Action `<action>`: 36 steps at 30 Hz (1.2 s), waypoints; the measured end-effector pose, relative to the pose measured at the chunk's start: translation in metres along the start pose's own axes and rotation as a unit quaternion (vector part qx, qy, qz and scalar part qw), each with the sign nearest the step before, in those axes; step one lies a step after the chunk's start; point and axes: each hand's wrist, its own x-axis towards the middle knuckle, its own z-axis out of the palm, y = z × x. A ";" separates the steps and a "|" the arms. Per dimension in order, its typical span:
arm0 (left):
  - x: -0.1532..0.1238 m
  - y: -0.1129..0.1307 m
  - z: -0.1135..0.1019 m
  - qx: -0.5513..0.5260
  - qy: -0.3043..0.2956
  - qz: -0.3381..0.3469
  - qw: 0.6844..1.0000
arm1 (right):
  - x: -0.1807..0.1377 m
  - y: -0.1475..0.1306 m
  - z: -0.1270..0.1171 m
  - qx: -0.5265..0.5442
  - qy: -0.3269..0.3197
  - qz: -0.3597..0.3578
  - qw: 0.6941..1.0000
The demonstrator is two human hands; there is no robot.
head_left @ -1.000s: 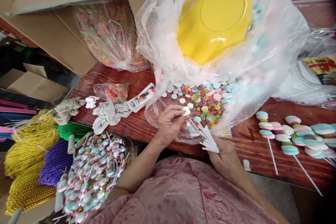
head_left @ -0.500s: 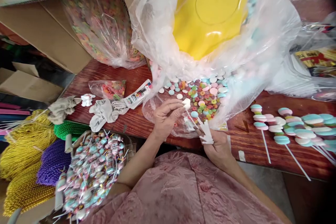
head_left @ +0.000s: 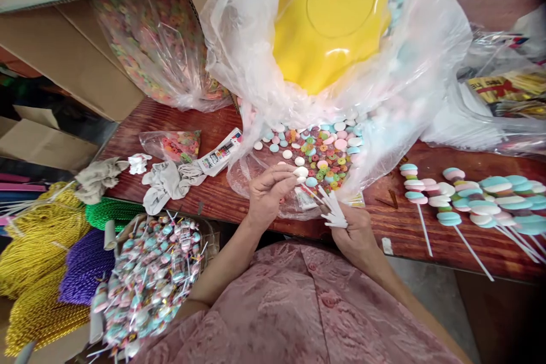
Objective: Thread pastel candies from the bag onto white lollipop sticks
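Between the thumb and fingers of my left hand [head_left: 267, 196] is a white marshmallow [head_left: 301, 173], pinched at the tip of a thin stick. My right hand [head_left: 356, 230] is closed around a bundle of white sticks [head_left: 335, 210], and the stick at the marshmallow reaches back toward that bundle. Just beyond both hands, loose ring gummies [head_left: 313, 153] and pink, blue and white marshmallows [head_left: 341, 143] lie on clear plastic. On the table to the right rest several candy skewers [head_left: 449, 217], stacked with marshmallows and gummies on white sticks.
A yellow bowl [head_left: 328, 23] lies upside down on a big plastic bag [head_left: 239, 40] of marshmallows. Left are a cardboard box [head_left: 72, 51], a bag of gummies [head_left: 170, 62], grey cloth gloves [head_left: 160, 187] and a basket of wrapped skewers [head_left: 153, 278]. Yellow cords [head_left: 38, 239] hang lower left.
The view has shifted slightly, so things on the table appear a little further left. The sticks in my right hand look more fanned out. My left hand still pinches the marshmallow.
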 end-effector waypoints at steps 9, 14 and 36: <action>0.018 0.003 0.003 -0.213 0.048 -0.290 0.932 | -0.009 0.009 0.000 -0.040 -0.003 -0.108 0.993; 0.023 0.001 -0.006 -0.266 0.053 -0.315 0.910 | -0.015 0.010 -0.003 -0.005 0.009 -0.102 0.995; -0.012 -0.004 -0.010 0.063 0.026 -0.065 0.996 | -0.014 0.008 -0.010 -0.079 0.004 -0.053 0.995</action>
